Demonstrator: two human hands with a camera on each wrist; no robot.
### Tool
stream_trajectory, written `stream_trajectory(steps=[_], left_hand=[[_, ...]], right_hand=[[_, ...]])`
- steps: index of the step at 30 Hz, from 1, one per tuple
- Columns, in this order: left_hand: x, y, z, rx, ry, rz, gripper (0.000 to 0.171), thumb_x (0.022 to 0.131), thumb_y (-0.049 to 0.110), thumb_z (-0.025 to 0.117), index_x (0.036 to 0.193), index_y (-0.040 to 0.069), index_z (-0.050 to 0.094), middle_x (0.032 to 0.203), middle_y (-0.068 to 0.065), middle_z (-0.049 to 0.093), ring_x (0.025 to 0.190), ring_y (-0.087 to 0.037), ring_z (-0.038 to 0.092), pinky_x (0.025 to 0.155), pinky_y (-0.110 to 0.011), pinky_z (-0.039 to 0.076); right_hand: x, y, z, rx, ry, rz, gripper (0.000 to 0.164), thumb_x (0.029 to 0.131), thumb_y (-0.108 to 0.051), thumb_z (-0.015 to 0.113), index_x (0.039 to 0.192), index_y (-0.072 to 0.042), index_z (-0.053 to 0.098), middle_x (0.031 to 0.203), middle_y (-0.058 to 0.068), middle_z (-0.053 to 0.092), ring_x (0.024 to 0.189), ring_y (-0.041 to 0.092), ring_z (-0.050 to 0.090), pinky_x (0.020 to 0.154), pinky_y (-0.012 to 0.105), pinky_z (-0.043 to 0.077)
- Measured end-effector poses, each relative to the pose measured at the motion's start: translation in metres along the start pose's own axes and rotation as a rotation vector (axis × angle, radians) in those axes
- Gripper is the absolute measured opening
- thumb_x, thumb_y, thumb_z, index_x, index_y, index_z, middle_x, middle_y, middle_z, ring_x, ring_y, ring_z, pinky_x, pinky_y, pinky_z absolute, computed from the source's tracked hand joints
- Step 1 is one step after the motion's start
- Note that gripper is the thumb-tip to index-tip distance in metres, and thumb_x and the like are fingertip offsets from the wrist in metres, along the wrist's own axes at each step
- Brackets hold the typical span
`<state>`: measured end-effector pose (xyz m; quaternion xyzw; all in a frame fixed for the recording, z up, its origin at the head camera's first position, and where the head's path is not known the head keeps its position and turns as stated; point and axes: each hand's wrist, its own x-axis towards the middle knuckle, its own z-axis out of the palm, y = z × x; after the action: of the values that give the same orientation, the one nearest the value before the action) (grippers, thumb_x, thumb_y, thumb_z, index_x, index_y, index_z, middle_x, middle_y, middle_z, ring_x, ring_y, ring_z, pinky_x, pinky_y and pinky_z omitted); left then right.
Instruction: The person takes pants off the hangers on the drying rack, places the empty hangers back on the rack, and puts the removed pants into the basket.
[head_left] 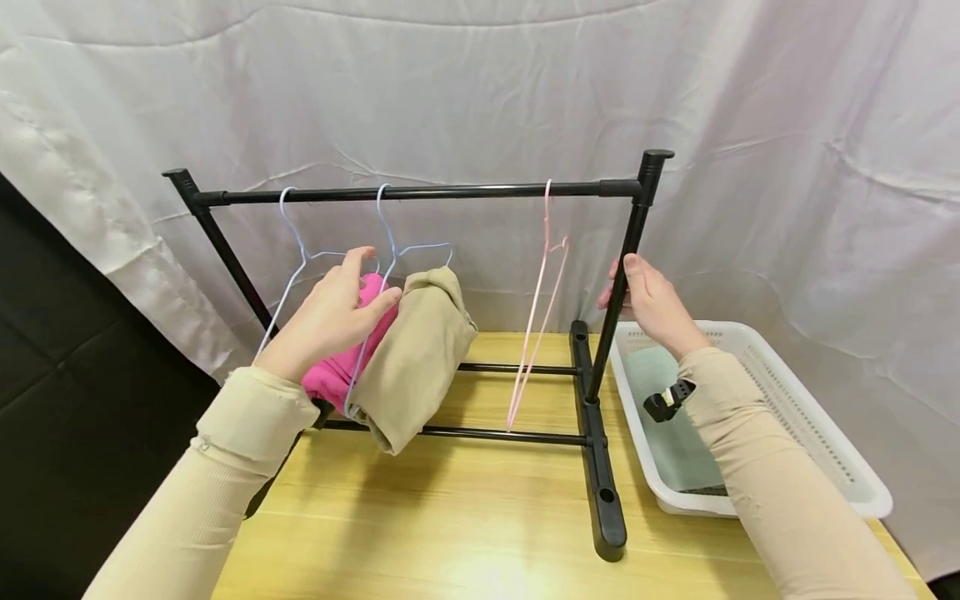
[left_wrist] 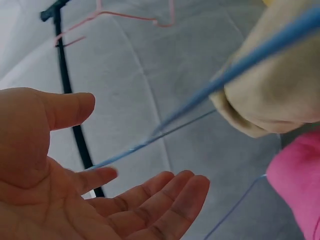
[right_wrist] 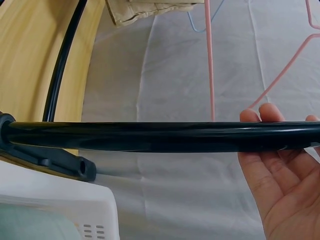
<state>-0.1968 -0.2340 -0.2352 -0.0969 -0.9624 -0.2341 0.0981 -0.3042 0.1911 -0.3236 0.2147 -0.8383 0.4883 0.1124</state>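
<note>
A black clothes rack (head_left: 465, 192) stands on the wooden table. My left hand (head_left: 330, 308) is beside the two blue hangers on its left, fingers spread and relaxed. In the left wrist view a blue hanger's wire (left_wrist: 185, 107) runs past the palm and by a finger. Bright pink cloth (head_left: 352, 342) and folded beige cloth (head_left: 420, 358) hang at these hangers. My right hand (head_left: 656, 304) holds the rack's right post (head_left: 611, 312), thumb in front and fingers behind. In the right wrist view fingertips (right_wrist: 271, 112) show past the post. A bare pink hanger (head_left: 534, 325) hangs left of it.
A white plastic basket (head_left: 813, 417) stands to the right of the rack, with pale green cloth (head_left: 675, 433) inside. The rack's black foot (head_left: 600, 483) reaches toward the front of the table (head_left: 450, 517). A light curtain (head_left: 465, 92) hangs behind.
</note>
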Motion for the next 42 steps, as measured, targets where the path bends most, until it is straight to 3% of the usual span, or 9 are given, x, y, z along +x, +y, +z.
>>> stream_trajectory(steps=[6, 12, 18, 20, 23, 27, 33, 42], left_hand=[[0.014, -0.009, 0.011, -0.013, -0.024, -0.019, 0.086, 0.110, 0.038, 0.057, 0.171, 0.008, 0.005, 0.152, -0.040, 0.048, 0.150, -0.052, 0.044, 0.124, -0.068, 0.036], [0.020, -0.015, 0.021, -0.014, -0.042, -0.013, 0.087, 0.110, 0.037, 0.056, 0.169, 0.003, 0.003, 0.140, -0.041, 0.060, 0.144, -0.054, 0.050, 0.123, -0.065, 0.039], [0.021, -0.020, 0.028, -0.004, -0.082, -0.043, 0.079, 0.113, 0.040, 0.048, 0.169, 0.003, 0.006, 0.153, -0.044, 0.047, 0.144, -0.058, 0.049, 0.121, -0.066, 0.041], [0.021, -0.022, 0.030, -0.005, -0.082, -0.041, 0.074, 0.113, 0.039, 0.046, 0.168, 0.003, 0.012, 0.149, -0.043, 0.052, 0.139, -0.056, 0.055, 0.117, -0.065, 0.046], [0.021, -0.024, 0.033, -0.057, -0.085, -0.040, 0.068, 0.114, 0.038, 0.045, 0.167, 0.005, 0.018, 0.122, -0.037, 0.068, 0.108, -0.049, 0.073, 0.093, -0.057, 0.061], [0.019, -0.026, 0.038, -0.184, -0.089, -0.037, 0.055, 0.116, 0.035, 0.043, 0.163, 0.011, 0.026, 0.093, -0.023, 0.068, 0.069, -0.031, 0.071, 0.060, -0.039, 0.060], [0.015, -0.028, 0.045, -0.277, -0.079, -0.011, 0.047, 0.119, 0.031, 0.035, 0.160, 0.009, 0.031, 0.096, -0.021, 0.069, 0.069, -0.024, 0.069, 0.056, -0.035, 0.058], [0.006, -0.026, 0.045, -0.330, -0.142, -0.057, 0.048, 0.119, 0.034, 0.027, 0.160, 0.009, 0.027, 0.098, -0.024, 0.072, 0.069, -0.024, 0.070, 0.058, -0.038, 0.061]], right_hand=[[0.000, 0.001, 0.001, -0.005, 0.010, -0.007, 0.059, 0.116, -0.052, 0.016, 0.121, -0.005, 0.051, 0.102, 0.027, 0.073, 0.087, 0.007, 0.076, 0.080, 0.014, 0.060], [0.000, 0.003, 0.001, -0.006, 0.021, -0.008, 0.059, 0.116, -0.052, 0.015, 0.121, -0.005, 0.051, 0.103, 0.028, 0.074, 0.086, 0.003, 0.074, 0.079, 0.013, 0.059], [-0.001, 0.003, 0.001, -0.004, 0.021, -0.001, 0.058, 0.115, -0.053, 0.016, 0.123, -0.008, 0.051, 0.104, 0.026, 0.074, 0.088, 0.006, 0.075, 0.080, 0.012, 0.059], [-0.001, 0.003, 0.001, -0.008, 0.022, 0.000, 0.058, 0.115, -0.053, 0.016, 0.123, -0.008, 0.051, 0.105, 0.025, 0.074, 0.089, 0.006, 0.075, 0.081, 0.013, 0.059], [-0.001, 0.003, 0.001, -0.010, 0.027, -0.003, 0.058, 0.115, -0.053, 0.016, 0.123, -0.008, 0.051, 0.104, 0.025, 0.074, 0.088, 0.007, 0.075, 0.080, 0.013, 0.059], [0.001, 0.004, 0.001, -0.001, 0.032, -0.012, 0.058, 0.116, -0.053, 0.016, 0.121, -0.008, 0.052, 0.102, 0.026, 0.074, 0.086, 0.008, 0.076, 0.079, 0.013, 0.060], [0.002, 0.005, 0.002, -0.007, 0.036, -0.016, 0.058, 0.116, -0.053, 0.017, 0.120, -0.007, 0.052, 0.100, 0.024, 0.073, 0.085, 0.006, 0.075, 0.079, 0.013, 0.060], [0.000, 0.005, 0.003, -0.008, 0.050, 0.012, 0.056, 0.116, -0.050, 0.016, 0.121, -0.007, 0.052, 0.100, 0.024, 0.074, 0.087, 0.012, 0.077, 0.077, 0.013, 0.059]])
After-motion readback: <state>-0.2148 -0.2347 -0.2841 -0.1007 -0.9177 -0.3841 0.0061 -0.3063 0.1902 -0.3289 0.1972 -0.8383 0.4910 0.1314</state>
